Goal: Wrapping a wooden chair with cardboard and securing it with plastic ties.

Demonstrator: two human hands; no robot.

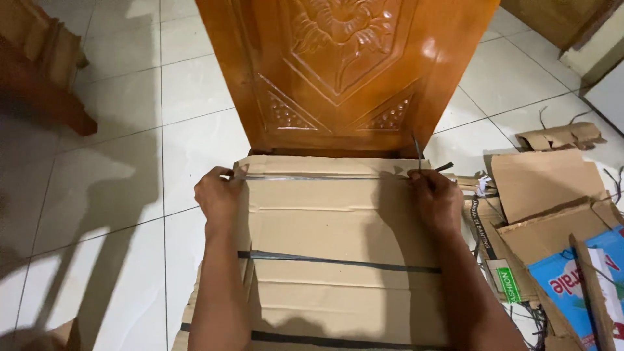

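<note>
Hands (220, 195) (437, 198) pinch strap (325, 177) across brown cardboard (325, 214).

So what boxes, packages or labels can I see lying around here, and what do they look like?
Cardboard wrapping: centre, under both hands, plain brown, bound by dark straps.
Flattened brown cartons: floor at right, bare flaps.
Blue printed carton: lower right, blue with white and red print.
Green label: small green and white rectangle on a carton edge, right of the arm.
Torn cardboard scrap: upper right floor, brown, crumpled.

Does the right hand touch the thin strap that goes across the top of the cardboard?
Touching. The head view shows the right hand pinching the strap at the cardboard's right edge.
</note>
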